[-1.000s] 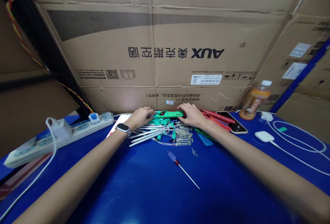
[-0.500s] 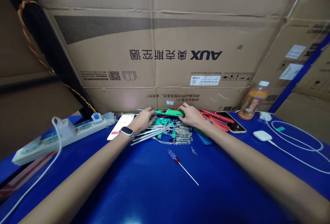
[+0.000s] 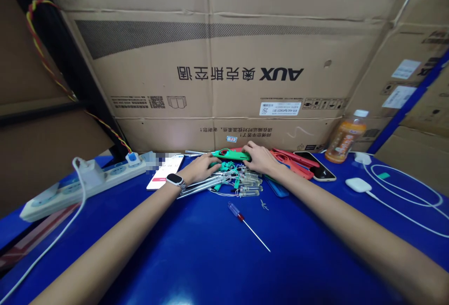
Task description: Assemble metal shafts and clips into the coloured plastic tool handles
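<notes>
My right hand [image 3: 261,158] grips the right end of a green stick lighter [image 3: 233,155] at the back of the table. My left hand [image 3: 200,168] lies over the left side of a tangled pile, fingers stretched and apart, near the lighter's left end. Below the hands, screwdrivers with clear handles [image 3: 249,188] lie among green tags [image 3: 228,170] and white strings. Several silver metal shafts [image 3: 199,185] point left from the pile, partly under my left hand. A single screwdriver [image 3: 241,216] with a purple and red handle lies in front.
Red plastic-handled tools [image 3: 291,163] and a phone [image 3: 317,167] lie right of the pile. Beyond are an orange drink bottle [image 3: 345,139], a white earbud case [image 3: 358,184] and a cable. At left are another phone [image 3: 165,174] and a power strip [image 3: 112,174]. A cardboard box [image 3: 210,52] stands behind.
My left hand has come down and slightly right, off the green lighter's left end, onto the pile. My right hand keeps its place on the lighter.
</notes>
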Demonstrator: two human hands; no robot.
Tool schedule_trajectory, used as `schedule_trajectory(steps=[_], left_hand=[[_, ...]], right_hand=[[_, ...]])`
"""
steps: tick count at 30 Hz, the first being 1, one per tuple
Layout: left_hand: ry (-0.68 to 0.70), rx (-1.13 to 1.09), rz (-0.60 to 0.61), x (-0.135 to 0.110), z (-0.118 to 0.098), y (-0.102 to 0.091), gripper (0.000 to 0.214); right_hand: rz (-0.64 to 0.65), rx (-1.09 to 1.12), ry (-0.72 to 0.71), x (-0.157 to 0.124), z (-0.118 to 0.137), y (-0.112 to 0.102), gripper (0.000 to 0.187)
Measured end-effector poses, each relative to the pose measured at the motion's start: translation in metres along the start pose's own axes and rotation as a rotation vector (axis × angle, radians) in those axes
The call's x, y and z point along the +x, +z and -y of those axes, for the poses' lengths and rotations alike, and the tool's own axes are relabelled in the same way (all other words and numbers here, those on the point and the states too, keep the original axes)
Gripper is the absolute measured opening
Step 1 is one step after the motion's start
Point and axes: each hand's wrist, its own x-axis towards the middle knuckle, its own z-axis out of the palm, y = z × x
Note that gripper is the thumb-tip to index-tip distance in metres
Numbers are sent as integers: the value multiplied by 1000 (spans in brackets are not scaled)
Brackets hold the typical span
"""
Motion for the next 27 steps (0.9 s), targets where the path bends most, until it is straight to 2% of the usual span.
schedule_trajectory(steps=[8,13,16,21,27], left_hand=[[27,-20,-15,-9,0,-6,37],[-104,40,-158,-13,0,-10,31],[-149,29,-195,-13,6,-10,25],[-190,38,-190,-11,13,-7,25],[-140,59,-146,-3,18,-11,19]], right_hand=[[68,5,-16,1,-5,0,37],[103,-23,-24,2,-7,-4,38],[108,-27,-27,3,-8,-3,42],[123,28,-29,3,-7,-1,44],[114,56,-40,2,-6,-1,40]])
